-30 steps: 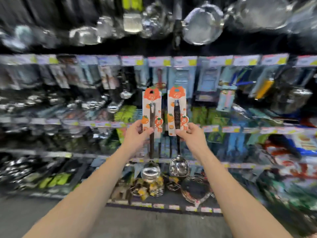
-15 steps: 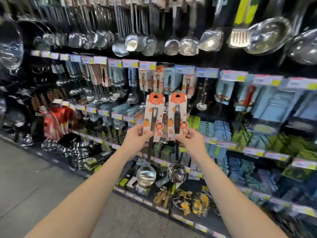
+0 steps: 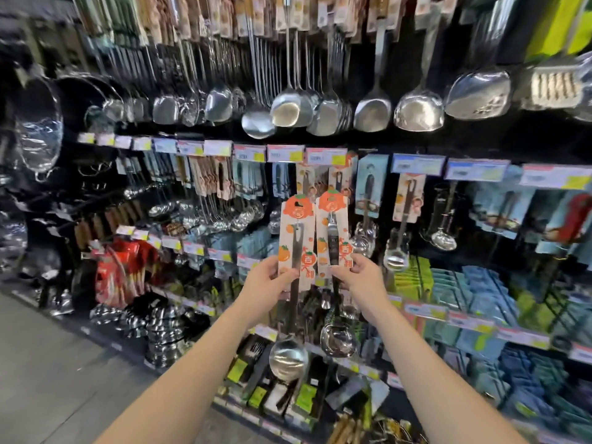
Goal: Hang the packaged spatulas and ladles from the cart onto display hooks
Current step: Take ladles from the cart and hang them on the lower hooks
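I hold two packaged utensils upright in front of the display wall. My left hand [image 3: 270, 283] grips the lower edge of an orange-and-white card with a steel ladle [image 3: 290, 357] hanging below it. My right hand [image 3: 358, 277] pinches the card of a second packaged utensil [image 3: 333, 238], whose squarer steel bowl [image 3: 339, 340] hangs lower right. The two cards sit side by side, just below a row of hooks with matching orange cards [image 3: 339, 174] and price tags [image 3: 325, 156].
Steel ladles and spatulas [image 3: 371, 113] hang in a dense top row. Blue-carded tools [image 3: 373, 184] hang to the right, green and blue packs [image 3: 448, 283] lower right. Stacked steel bowls [image 3: 163, 328] and red packs [image 3: 121, 270] sit lower left. Grey floor [image 3: 48, 363] at left.
The view has swung up and closer to the wall, so the top row of hanging ladles looms larger. Both hands keep their hold on the two cards and have risen toward the hooks.
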`<state>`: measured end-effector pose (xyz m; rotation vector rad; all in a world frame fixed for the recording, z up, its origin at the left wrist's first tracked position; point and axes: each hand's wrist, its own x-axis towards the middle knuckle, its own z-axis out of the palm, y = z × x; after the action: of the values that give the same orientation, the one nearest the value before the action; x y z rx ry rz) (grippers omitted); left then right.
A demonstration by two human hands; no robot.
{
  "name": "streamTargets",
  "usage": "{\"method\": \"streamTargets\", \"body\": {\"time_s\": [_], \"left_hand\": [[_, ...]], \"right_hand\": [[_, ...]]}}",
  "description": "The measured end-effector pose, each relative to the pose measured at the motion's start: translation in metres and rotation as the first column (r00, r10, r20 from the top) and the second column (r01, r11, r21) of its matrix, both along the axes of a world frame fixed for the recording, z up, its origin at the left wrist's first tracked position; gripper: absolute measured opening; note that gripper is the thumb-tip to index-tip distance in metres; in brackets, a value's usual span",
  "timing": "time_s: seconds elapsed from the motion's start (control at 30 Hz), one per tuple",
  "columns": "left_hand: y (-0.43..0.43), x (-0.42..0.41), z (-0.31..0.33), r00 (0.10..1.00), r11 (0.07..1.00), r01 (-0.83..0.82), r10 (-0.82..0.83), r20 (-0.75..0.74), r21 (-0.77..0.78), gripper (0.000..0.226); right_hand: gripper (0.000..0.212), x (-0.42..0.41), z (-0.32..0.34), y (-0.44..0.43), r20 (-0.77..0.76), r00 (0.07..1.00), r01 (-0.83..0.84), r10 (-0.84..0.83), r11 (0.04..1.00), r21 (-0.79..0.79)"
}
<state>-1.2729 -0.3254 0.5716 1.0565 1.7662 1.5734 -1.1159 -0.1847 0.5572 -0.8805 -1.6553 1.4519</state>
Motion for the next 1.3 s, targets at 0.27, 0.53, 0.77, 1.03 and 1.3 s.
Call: {"method": "streamTargets", "body": {"time_s": [0.27,0.53,0.77,1.03,1.3], "left_hand": [[0.052,-0.065,0.01,0.995,0.994,0.099,-0.098,-0.035,0.042,0.015],[0.091,-0.125,0.014,0.975,0.974,0.218,-0.216,-0.048,0.054,0.016],[0.119,-0.163,0.021,0.939,0.941,0.336,-0.332,-0.086,0.032,0.019],[0.133,-0.181,0.021,0.914,0.911,0.406,-0.404,-0.048,0.075,0.017],[0.151,-0.185,0.021,0.899,0.901,0.432,-0.426,-0.106,0.048,0.021]], "right_hand": [[0.029,-0.057,0.005,0.043,0.068,0.995,0.076,-0.077,0.997,0.014],[0.067,-0.103,0.017,0.074,0.016,0.972,0.234,-0.236,0.971,0.051],[0.072,-0.13,0.025,0.085,-0.039,0.949,0.315,-0.313,0.946,0.072],[0.079,-0.145,0.017,0.104,-0.035,0.936,0.35,-0.349,0.937,0.015],[0.07,-0.153,0.003,0.12,-0.044,0.958,0.285,-0.284,0.958,0.016]]}}
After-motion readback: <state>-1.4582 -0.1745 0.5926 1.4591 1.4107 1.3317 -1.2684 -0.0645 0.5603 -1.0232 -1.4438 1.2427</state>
